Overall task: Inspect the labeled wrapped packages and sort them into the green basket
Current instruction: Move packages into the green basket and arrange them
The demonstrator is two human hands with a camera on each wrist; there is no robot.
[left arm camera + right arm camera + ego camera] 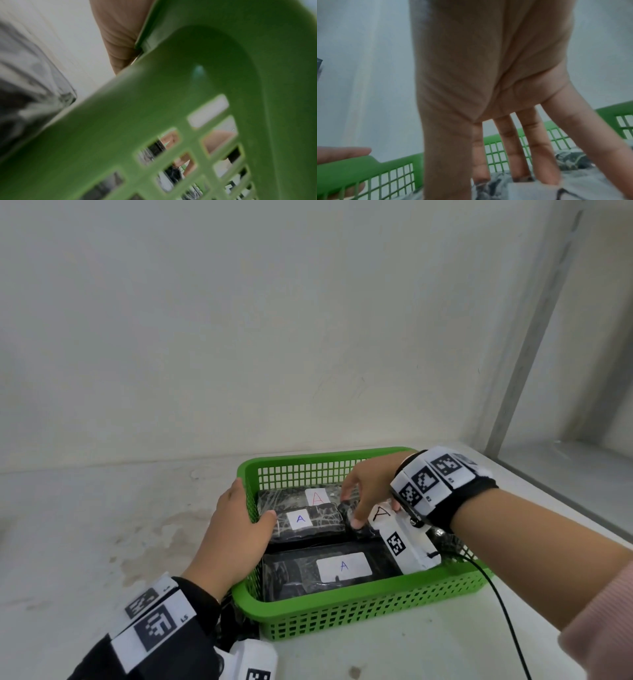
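Note:
The green basket (359, 601) sits on the white table and holds several black wrapped packages with white "A" labels. One has a red A (317, 496), one a blue A (300, 519), and a larger one at the front a blue A (343, 566). My left hand (246, 508) grips the basket's left rim (171, 94), thumb inside and fingers outside. My right hand (352, 508) reaches into the basket. Its straight fingertips (522, 177) rest on the package with the black A (381, 512), also seen as the crinkled package (530, 192) in the right wrist view.
Another black wrapped package (236, 621) lies on the table outside the basket, under my left wrist. A black cable (507, 611) trails from the right wrist across the table. A plain wall stands close behind, and a metal frame post (524, 354) rises at the right.

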